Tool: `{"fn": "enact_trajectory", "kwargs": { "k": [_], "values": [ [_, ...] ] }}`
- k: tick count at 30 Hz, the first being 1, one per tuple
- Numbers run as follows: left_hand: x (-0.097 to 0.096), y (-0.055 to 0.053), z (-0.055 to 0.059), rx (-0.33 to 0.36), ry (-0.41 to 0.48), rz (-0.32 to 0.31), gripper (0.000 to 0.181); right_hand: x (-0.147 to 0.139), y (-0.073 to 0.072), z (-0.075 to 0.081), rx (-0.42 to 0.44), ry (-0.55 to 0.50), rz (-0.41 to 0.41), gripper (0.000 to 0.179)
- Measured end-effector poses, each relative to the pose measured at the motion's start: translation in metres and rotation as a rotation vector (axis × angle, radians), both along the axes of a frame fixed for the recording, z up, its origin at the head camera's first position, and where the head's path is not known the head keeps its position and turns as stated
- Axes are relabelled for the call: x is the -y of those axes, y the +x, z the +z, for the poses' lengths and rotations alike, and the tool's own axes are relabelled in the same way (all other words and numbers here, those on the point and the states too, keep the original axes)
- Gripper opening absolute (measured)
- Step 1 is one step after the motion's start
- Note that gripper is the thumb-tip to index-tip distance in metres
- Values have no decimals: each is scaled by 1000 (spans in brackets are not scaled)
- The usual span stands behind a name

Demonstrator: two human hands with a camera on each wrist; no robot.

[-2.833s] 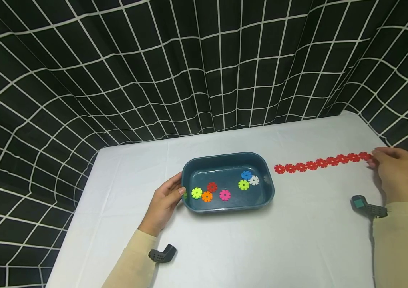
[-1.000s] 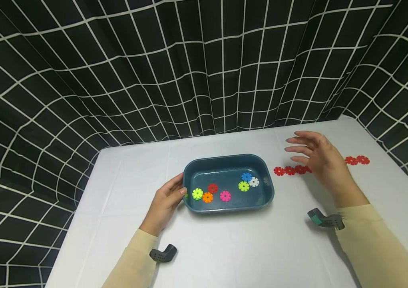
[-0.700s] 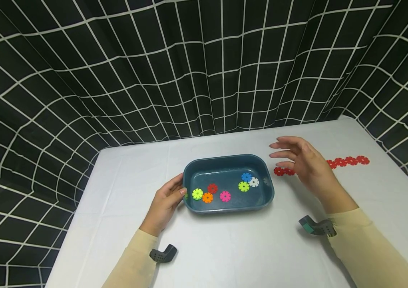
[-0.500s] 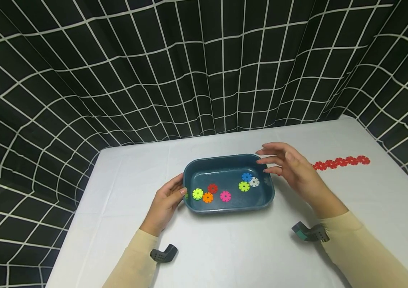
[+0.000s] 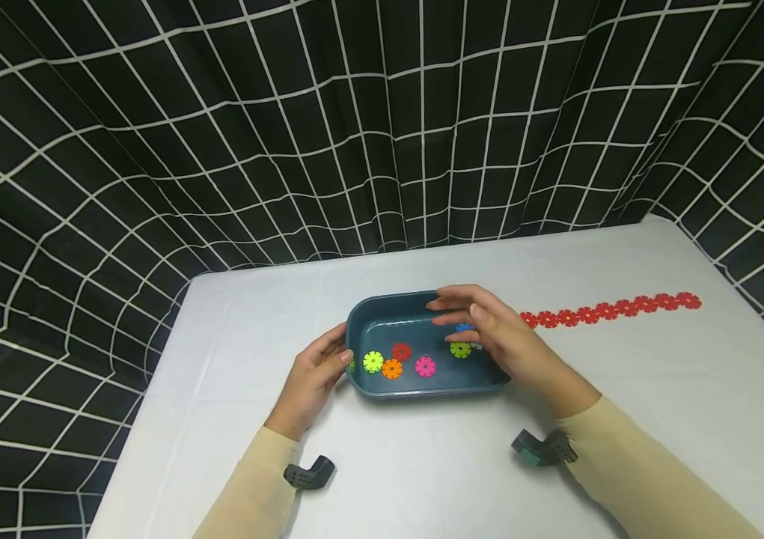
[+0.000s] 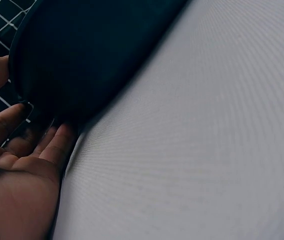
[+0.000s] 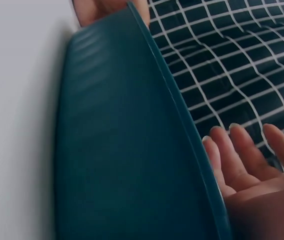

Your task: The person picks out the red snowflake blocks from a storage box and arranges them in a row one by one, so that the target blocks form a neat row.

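Note:
A dark teal plastic tray (image 5: 382, 329) sits on the white table. My left hand (image 5: 310, 382) grips its left end, thumb over the rim and fingers against the outer wall. My right hand (image 5: 503, 337) hovers over the tray's right end, fingers spread and holding nothing. Loose flower-shaped plastic discs lie inside: yellow-green (image 5: 373, 362), orange (image 5: 391, 369), red (image 5: 402, 351), pink (image 5: 425, 366) and another yellow-green one (image 5: 460, 349). A blue and a white disc are partly hidden under the right hand. To the right, a row of red discs (image 5: 606, 311) lies joined edge to edge.
A white cloth covers the table (image 5: 408, 464). Black curtains with a white grid (image 5: 422, 150) hang behind it and at both sides. A dark camera (image 5: 310, 473) is strapped to the left wrist, and another camera (image 5: 543, 449) to the right.
My right hand has left the right end of the red disc row and moved leftward to above the tray. My left hand and the tray have stayed in place.

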State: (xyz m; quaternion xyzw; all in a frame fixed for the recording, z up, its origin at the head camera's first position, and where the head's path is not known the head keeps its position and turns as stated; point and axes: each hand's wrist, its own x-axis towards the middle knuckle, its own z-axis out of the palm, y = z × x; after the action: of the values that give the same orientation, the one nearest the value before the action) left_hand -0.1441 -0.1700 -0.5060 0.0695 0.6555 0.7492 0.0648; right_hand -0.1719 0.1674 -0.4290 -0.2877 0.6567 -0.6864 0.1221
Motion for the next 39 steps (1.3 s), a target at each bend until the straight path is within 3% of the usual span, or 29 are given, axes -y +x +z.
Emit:
{"fn": "enact_trajectory", "kwargs": {
  "k": [11,19,31,39],
  "values": [
    [-3,0,3,4,16,-5,54,35,-13,4,75,125,-38,52],
    [-5,-1,5,1,10,-12,53,52,-22,-11,143,298,-51,61],
    [-2,-1,4,0,3,-10,55,63,-32,-25,66,500,15,58],
    [-1,1,3,1,12,1,57,69,-33,-35,-47,600,47,50]
  ]
}}
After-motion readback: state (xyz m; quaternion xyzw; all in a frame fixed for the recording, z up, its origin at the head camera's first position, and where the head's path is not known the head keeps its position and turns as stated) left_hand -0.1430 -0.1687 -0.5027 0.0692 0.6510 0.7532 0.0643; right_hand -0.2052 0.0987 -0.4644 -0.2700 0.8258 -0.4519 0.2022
